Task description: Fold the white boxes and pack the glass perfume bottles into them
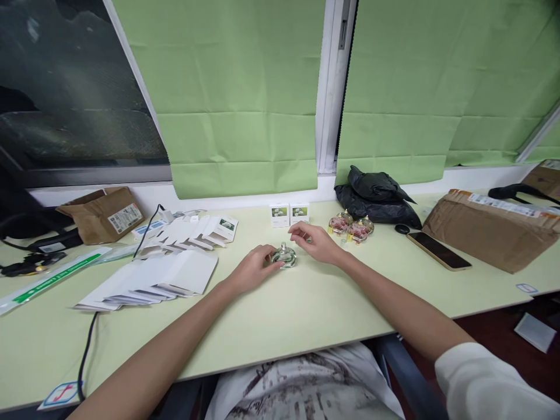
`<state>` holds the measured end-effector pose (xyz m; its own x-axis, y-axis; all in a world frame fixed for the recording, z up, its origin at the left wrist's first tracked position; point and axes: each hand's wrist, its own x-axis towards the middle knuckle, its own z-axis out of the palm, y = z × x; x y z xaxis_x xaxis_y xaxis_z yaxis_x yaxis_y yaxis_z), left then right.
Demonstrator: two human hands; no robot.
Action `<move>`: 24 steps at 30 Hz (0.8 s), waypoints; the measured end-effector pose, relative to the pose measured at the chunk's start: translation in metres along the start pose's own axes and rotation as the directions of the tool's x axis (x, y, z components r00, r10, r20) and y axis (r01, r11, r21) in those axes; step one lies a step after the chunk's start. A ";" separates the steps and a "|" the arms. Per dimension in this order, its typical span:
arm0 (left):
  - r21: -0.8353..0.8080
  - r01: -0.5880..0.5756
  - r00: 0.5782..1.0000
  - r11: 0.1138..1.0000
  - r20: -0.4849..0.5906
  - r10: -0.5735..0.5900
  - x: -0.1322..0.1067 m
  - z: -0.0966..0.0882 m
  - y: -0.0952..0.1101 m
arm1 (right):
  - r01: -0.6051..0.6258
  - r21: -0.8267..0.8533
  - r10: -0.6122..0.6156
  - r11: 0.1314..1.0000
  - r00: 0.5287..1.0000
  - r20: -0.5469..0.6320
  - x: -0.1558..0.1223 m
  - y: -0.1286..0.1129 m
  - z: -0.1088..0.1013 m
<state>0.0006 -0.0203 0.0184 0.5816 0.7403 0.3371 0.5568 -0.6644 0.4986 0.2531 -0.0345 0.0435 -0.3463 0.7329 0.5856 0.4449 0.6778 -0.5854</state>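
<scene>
A small clear glass bottle [285,256], like a perfume bottle, stands on the table in front of me. My left hand [256,268] is closed around its left side, thumb in front. My right hand [317,242] hovers just right of the bottle's narrow neck, apart from it. Its fingers are pinched together, and whatever may be between them is too small to make out. Just behind the hands stand two small white boxes, the left box [279,216] and the right box [300,212], each with a green floral picture.
Several pink and gold ornate bottles [352,226] stand to the right, before a black plastic bag [376,195]. A phone [438,251] and a cardboard box [490,230] lie farther right. Flattened white cartons [153,280], a cable and an open cardboard box [102,216] are left.
</scene>
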 end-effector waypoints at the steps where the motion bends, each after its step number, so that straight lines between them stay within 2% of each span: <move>1: 0.000 -0.004 1.000 1.000 -0.004 0.004 0.000 0.000 0.000 | -0.010 0.009 0.010 1.000 1.000 0.000 0.000 0.001 0.000; 9: -0.004 0.010 1.000 1.000 -0.009 -0.010 0.000 0.000 0.001 | -0.096 0.145 0.098 0.985 0.995 -0.006 -0.001 0.008 0.000; 13: -0.007 0.007 1.000 1.000 -0.004 -0.007 0.000 0.000 0.000 | -0.116 0.134 0.117 0.984 0.993 -0.002 -0.001 0.009 -0.001; 16: 0.003 0.000 1.000 1.000 0.001 0.000 0.000 0.000 0.000 | -0.094 -0.007 0.094 0.996 0.996 -0.002 -0.001 0.008 -0.006; 19: 0.013 -0.003 1.000 1.000 0.004 0.003 0.000 0.000 0.000 | -0.037 -0.256 0.041 0.966 0.999 0.010 0.000 0.005 -0.018; 22: 0.007 -0.001 1.000 1.000 0.007 0.001 0.000 0.000 0.000 | -0.009 -0.527 0.034 0.850 0.999 0.037 0.001 0.000 -0.035; 24: 0.000 0.001 1.000 1.000 0.011 -0.001 0.000 0.000 0.000 | -0.058 -0.648 0.091 0.759 0.996 0.017 0.003 -0.002 -0.050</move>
<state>-0.0002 -0.0203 0.0184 0.5874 0.7399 0.3280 0.5573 -0.6637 0.4989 0.2920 -0.0370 0.0743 -0.3183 0.7921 0.5207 0.8934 0.4344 -0.1147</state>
